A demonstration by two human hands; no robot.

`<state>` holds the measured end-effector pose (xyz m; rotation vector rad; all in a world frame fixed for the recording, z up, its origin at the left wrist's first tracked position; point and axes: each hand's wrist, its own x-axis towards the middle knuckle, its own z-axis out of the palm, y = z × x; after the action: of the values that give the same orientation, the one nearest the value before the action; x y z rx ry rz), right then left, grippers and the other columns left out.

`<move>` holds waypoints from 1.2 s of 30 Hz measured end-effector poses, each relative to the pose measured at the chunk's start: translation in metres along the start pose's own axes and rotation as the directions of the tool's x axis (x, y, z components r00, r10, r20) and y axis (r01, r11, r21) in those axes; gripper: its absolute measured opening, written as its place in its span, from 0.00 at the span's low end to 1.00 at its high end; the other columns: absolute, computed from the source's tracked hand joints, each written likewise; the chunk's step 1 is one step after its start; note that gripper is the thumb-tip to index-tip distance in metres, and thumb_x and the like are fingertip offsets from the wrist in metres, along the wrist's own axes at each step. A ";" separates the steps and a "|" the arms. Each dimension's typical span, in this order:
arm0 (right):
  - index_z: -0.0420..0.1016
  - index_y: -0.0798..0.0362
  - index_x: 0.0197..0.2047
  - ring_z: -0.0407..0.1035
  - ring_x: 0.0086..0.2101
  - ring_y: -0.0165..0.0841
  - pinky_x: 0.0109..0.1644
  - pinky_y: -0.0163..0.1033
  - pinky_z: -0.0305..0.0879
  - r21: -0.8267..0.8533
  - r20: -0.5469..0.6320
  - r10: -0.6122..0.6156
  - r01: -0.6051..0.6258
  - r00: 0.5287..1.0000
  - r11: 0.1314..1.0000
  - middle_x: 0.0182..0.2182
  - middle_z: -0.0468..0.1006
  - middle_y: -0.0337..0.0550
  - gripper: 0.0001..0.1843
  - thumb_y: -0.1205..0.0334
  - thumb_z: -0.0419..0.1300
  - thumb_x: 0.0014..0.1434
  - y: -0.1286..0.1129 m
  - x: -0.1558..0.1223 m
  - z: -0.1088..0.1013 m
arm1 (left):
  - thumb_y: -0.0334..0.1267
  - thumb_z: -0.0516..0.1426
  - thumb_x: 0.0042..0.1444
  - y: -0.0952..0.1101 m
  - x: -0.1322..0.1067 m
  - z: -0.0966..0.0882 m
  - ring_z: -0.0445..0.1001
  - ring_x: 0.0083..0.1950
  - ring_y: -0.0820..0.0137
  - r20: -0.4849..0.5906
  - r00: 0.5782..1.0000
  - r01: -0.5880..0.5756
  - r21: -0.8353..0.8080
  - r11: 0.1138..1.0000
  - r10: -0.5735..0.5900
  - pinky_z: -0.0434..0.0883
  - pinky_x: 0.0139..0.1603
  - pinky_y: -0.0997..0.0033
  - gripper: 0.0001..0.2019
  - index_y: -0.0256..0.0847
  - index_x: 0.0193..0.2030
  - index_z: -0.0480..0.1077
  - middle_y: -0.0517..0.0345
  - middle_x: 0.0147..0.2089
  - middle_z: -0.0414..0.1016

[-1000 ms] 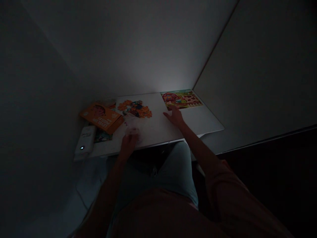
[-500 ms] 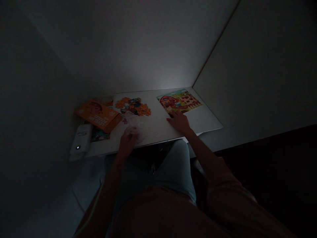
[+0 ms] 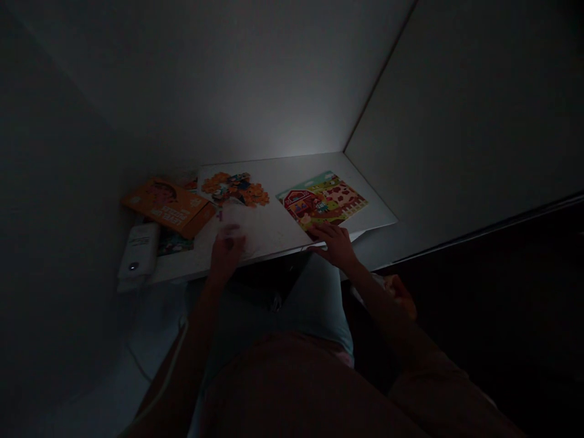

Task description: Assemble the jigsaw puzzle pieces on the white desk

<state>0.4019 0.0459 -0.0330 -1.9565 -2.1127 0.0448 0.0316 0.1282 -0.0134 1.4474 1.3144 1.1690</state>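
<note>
Although the light is dim, the things on the white bench (image 3: 269,222) can be made out. At its left end lies a white device (image 3: 139,249) with a small light. Just beside it, an orange box (image 3: 168,207) with pale lettering lies at a slant, partly over a dark printed sheet (image 3: 176,242). To the right of the box, near the wall (image 3: 274,91), is a loose heap of puzzle pieces (image 3: 235,190), many of them orange, others dark or blue. Nearer the person, the left hand (image 3: 226,248) has its fingers curled closed around a clear plastic bag (image 3: 235,216), which is blurred. A small purple piece (image 3: 219,215) shows at the bag's left edge; whether it is inside or beside the bag, I cannot tell. Well to the right, 1 farm picture (image 3: 319,202), with a red barn and a spotted cow, lies flat and angled on the bench. The right hand (image 3: 334,242) is open, its fingers extended onto the picture's near edge and its thumb spread by the front of the bench. The 2 hands are well apart.
</note>
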 end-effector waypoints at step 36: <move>0.89 0.50 0.42 0.83 0.41 0.46 0.54 0.51 0.78 0.320 -0.215 0.178 -0.103 0.960 0.942 0.42 0.92 0.52 0.18 0.46 0.66 0.72 0.042 0.140 -0.081 | 0.37 0.56 0.77 0.155 -0.007 0.041 0.88 0.56 0.50 0.419 0.902 -0.419 0.791 0.446 0.103 0.86 0.52 0.49 0.15 0.46 0.59 0.85 0.42 0.79 0.76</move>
<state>0.4518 0.1748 0.0605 -1.8212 -1.6959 0.1451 0.1047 0.1061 0.1273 2.5517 1.5551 0.3036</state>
